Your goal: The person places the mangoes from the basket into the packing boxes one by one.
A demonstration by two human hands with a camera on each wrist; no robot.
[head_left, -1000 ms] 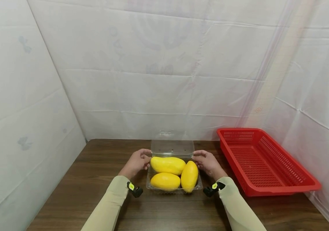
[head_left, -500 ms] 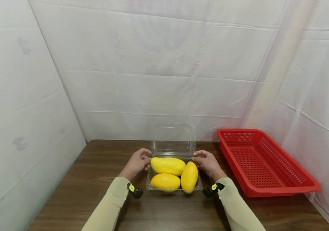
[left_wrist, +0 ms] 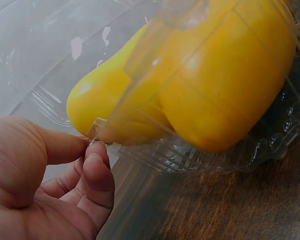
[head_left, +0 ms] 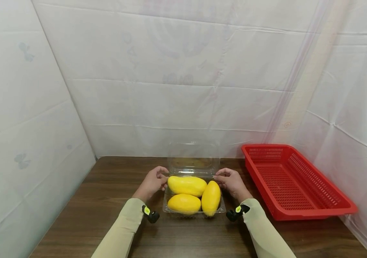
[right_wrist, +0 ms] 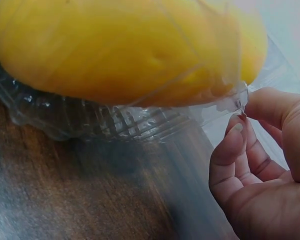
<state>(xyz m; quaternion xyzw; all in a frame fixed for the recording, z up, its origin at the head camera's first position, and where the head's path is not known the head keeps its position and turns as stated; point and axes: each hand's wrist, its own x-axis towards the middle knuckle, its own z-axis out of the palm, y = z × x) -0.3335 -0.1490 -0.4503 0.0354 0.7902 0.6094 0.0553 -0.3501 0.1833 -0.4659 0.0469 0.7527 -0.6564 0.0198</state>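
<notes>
In the head view a clear plastic clamshell box (head_left: 224, 208) stands on the brown table with its hinged lid (head_left: 193, 157) raised at the far side. Three yellow mangoes lie in its base: a long mango (head_left: 187, 186) at the back, another mango (head_left: 184, 204) in front of it, and a third mango (head_left: 211, 198) turned lengthwise on the right. My left hand (head_left: 152, 182) pinches the box's far left corner by the rim, thumb against finger. At the opposite corner my right hand (right_wrist: 265, 155) pinches the plastic edge the same way.
A red perforated plastic basket (head_left: 280, 182) sits to the right, beyond my right hand, with nothing in it. White sheeting (head_left: 183, 100) hangs behind the table (head_left: 122, 172) and along both sides.
The lid has swung on its hinge, rising from a lower lean, then tipping slightly back. Both hands keep their pinch at the corners, and the mangoes lie as before.
</notes>
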